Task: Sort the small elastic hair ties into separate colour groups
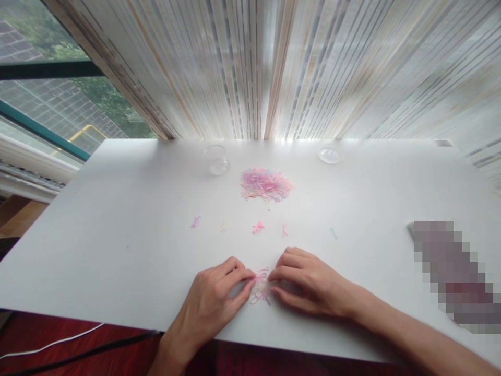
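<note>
A small pile of thin pastel rubber bands (260, 293) lies near the front of the white table, between my two hands. On its left side, my left hand (219, 290) has thumb and forefinger closed at a pink rubber band (261, 274). My right hand (307, 282) rests at the pile's right edge, thumb and forefinger slightly apart, with nothing visible between them. Farther back sits a larger heap of mixed rubber bands (266, 184). A row between holds purple bands (196, 222), pale yellow bands (224, 225), bright pink bands (258, 227), light pink bands (285, 230) and a bluish band (333, 233).
At the back of the white table (117, 209) stand a clear round container (217, 160) and a clear round lid (330, 155). A blurred-out object (454, 277) lies on the right. Striped curtains (254, 68) hang behind the table, with a window at the left.
</note>
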`<control>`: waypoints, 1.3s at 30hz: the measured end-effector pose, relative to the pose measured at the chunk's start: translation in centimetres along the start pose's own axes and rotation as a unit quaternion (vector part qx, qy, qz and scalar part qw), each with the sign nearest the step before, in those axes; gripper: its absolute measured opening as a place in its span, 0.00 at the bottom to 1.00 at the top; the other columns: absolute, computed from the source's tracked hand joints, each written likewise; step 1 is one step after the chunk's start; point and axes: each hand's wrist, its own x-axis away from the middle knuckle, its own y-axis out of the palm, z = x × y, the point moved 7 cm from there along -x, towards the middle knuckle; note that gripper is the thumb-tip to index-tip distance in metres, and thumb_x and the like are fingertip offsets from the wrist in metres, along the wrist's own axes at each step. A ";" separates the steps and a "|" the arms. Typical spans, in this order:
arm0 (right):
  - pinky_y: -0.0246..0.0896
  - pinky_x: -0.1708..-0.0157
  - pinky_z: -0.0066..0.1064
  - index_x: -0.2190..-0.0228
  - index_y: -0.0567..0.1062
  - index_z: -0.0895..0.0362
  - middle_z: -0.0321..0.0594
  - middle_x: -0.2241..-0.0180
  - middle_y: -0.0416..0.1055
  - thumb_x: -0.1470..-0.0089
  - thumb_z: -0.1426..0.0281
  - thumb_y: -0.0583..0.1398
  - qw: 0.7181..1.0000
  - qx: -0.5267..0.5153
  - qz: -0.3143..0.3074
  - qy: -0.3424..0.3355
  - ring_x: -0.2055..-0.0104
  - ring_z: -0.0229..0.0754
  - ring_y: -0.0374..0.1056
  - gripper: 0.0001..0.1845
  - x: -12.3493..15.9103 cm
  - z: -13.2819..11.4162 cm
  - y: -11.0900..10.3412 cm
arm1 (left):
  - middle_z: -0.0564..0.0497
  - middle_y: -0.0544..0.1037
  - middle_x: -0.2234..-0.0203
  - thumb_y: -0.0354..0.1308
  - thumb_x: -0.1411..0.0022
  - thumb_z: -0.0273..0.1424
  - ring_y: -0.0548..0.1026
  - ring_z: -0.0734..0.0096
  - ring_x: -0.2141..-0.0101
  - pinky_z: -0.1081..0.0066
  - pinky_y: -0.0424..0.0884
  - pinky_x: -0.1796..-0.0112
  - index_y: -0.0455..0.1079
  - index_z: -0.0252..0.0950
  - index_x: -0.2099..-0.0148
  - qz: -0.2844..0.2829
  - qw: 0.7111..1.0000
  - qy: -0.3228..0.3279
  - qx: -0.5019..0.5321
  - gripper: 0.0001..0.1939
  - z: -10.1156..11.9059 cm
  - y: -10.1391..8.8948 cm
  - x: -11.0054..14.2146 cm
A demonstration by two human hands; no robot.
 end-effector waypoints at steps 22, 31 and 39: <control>0.64 0.65 0.31 0.65 0.76 0.57 0.40 0.69 0.73 0.34 0.75 0.59 1.000 -0.013 0.020 -0.015 0.66 0.41 0.64 0.07 -0.2 -0.4 -0.4 | 0.53 0.82 0.64 0.61 0.29 0.29 0.81 0.71 0.68 0.74 0.76 0.66 0.76 0.40 0.51 0.008 0.999 0.034 0.019 0.06 1.1 -0.3 0.7; 0.65 0.65 0.31 0.65 0.76 0.57 0.40 0.69 0.73 0.35 0.75 0.59 0.999 -0.018 0.033 -0.020 0.66 0.41 0.65 0.07 0.0 -0.1 -0.2 | 0.53 0.80 0.65 0.63 0.31 0.29 0.80 0.68 0.71 0.70 0.74 0.70 0.76 0.41 0.50 0.009 0.998 0.060 -0.019 0.08 2.4 1.2 0.0; 0.65 0.64 0.31 0.64 0.77 0.56 0.40 0.68 0.75 0.35 0.76 0.59 0.998 -0.026 0.049 -0.020 0.65 0.41 0.66 0.07 0.1 -0.2 -0.6 | 0.54 0.79 0.68 0.59 0.29 0.25 0.78 0.71 0.73 0.72 0.73 0.70 0.77 0.40 0.55 0.029 0.998 0.052 0.016 0.07 2.5 1.7 -0.4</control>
